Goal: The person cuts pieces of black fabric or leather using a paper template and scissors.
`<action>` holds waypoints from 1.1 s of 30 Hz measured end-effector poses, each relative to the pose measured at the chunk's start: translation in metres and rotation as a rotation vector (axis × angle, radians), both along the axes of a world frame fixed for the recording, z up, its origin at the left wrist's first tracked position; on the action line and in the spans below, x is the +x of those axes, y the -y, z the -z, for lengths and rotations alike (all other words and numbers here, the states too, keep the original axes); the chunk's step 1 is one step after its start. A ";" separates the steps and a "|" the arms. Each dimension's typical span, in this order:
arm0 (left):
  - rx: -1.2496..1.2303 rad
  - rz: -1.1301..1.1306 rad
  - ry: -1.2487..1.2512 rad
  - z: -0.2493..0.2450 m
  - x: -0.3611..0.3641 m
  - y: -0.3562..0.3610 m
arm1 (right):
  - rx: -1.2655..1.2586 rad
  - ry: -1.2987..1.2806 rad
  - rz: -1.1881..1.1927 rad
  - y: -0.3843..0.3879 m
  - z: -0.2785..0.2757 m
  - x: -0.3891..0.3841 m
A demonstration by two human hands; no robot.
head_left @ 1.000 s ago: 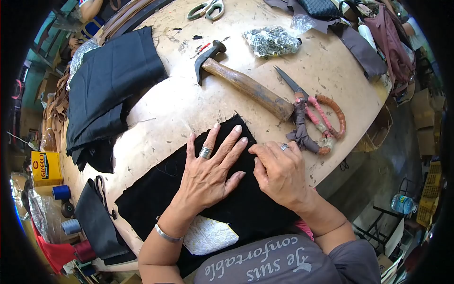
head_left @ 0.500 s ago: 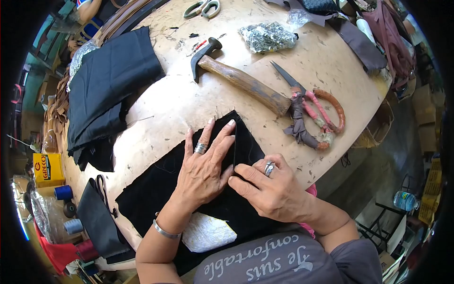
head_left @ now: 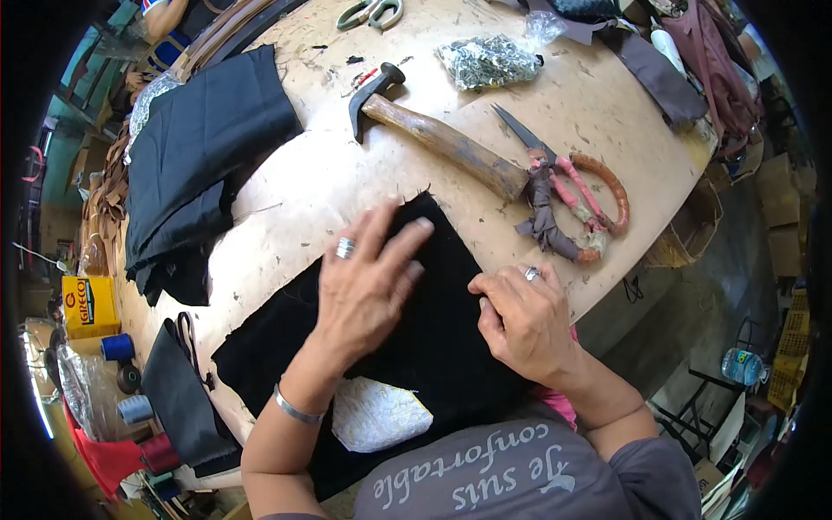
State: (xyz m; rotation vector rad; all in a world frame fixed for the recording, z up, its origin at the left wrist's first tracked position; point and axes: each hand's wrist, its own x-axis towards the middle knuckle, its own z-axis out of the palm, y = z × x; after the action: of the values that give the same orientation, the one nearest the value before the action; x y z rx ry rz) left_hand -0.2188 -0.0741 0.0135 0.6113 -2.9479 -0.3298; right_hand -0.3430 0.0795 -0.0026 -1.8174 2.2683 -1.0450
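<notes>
Black fabric point(head_left: 442, 312) lies at the near edge of the work table, its frayed corner pointing away from me. My left hand point(head_left: 368, 286) is over it with fingers spread, slightly blurred, wearing a wide ring. At the fabric's right edge is my right hand point(head_left: 524, 325), thumb and forefinger pinched together. A small dark bit shows at those fingertips; I cannot tell what it is. A whitish patterned piece point(head_left: 381, 416) rests on the fabric near my left wrist.
A wooden-handled hammer point(head_left: 442, 143) and wrapped-handle scissors point(head_left: 572, 191) lie beyond the fabric. Farther back are a bag of small metal parts point(head_left: 490, 62) and other scissors point(head_left: 371, 12). Folded black cloth point(head_left: 208, 147) sits left, near a yellow box point(head_left: 88, 305) and thread spools point(head_left: 117, 347).
My right hand has moved right and slightly away from me, apart from my left. The left hand has lifted its fingers off the fabric. The dark line along the fabric no longer shows.
</notes>
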 end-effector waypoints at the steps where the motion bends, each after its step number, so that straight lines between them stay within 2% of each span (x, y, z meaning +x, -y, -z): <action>1: 0.054 -0.104 -0.048 0.000 0.000 0.004 | 0.002 -0.001 -0.006 -0.002 0.001 0.000; 2: -0.044 -0.133 -0.163 0.000 -0.003 0.008 | 0.003 -0.001 -0.013 -0.003 0.003 0.000; 3: 0.067 -0.207 -0.175 -0.001 -0.004 0.008 | -0.006 -0.008 -0.020 -0.003 0.004 -0.001; 8: -0.101 -0.060 -0.231 -0.006 -0.001 0.019 | 0.096 0.212 -0.150 -0.011 -0.015 -0.002; 9: -0.173 -0.008 -0.326 -0.007 -0.003 0.026 | 0.114 0.237 -0.168 -0.012 -0.015 -0.001; 11: -0.106 -0.083 -0.285 -0.011 -0.007 0.037 | 0.090 0.214 -0.135 -0.008 -0.015 0.002; 14: -0.504 -0.040 -0.233 -0.003 -0.012 0.046 | 0.067 0.168 -0.096 -0.001 -0.008 0.002; 15: -0.445 -0.068 -0.149 -0.002 -0.012 0.037 | 0.064 0.150 -0.081 0.000 -0.005 0.001; 16: -0.371 0.000 -0.157 0.000 -0.013 0.033 | 0.050 0.169 -0.074 0.000 -0.006 0.000; 18: -0.230 0.089 -0.097 0.007 -0.011 0.024 | -0.004 0.298 -0.079 -0.002 -0.006 -0.005; 20: -0.177 0.051 -0.035 0.018 -0.008 0.020 | -0.036 0.478 -0.051 -0.004 -0.010 -0.005; 23: -0.184 0.025 0.070 0.016 -0.011 0.015 | -0.023 0.114 0.002 -0.003 -0.001 -0.003; 28: -0.178 0.025 0.077 0.018 -0.012 0.015 | 0.118 -0.154 0.006 0.005 -0.009 0.000; 30: -0.108 0.008 -0.016 0.022 -0.012 0.015 | 0.198 -0.256 0.003 0.017 -0.022 -0.001; 31: -0.076 -0.011 -0.063 0.024 -0.011 0.017 | 0.130 -0.275 -0.028 0.027 -0.023 -0.003; 33: 0.032 -0.051 -0.325 0.030 -0.007 0.024 | -0.012 -0.300 -0.112 0.053 -0.021 -0.003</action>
State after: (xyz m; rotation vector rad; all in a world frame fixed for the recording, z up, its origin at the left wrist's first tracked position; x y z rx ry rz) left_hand -0.2261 -0.0980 -0.0165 0.5744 -2.6175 -0.4269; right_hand -0.3460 0.0269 0.0181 -2.2092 2.2802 -0.8174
